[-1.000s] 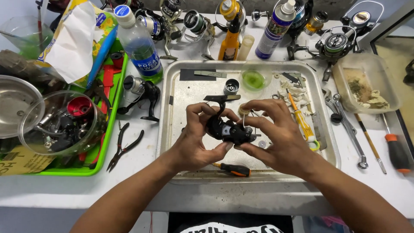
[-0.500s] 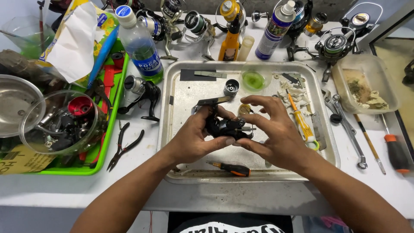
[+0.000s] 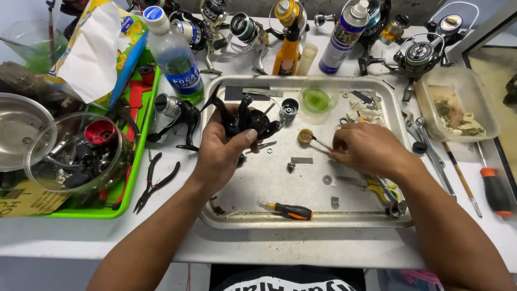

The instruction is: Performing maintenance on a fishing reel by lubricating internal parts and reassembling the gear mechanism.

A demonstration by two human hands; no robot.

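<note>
Currently, head view: left hand (image 3: 221, 153) grips a black reel body (image 3: 249, 121), fingers wrapped around it, held over the upper-left of the metal tray (image 3: 301, 221). Right hand (image 3: 366, 148) pinches a thin tool (image 3: 322, 144), fingers narrow, its tip at a small brass gear (image 3: 305, 136) on the tray. Orange-handled screwdriver (image 3: 285, 210) lies near the tray's front edge.

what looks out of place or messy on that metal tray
Nothing is spilled or broken. Small loose parts lie scattered over the metal tray, and the left hand holds a black reel body with its side apparently open.
</note>
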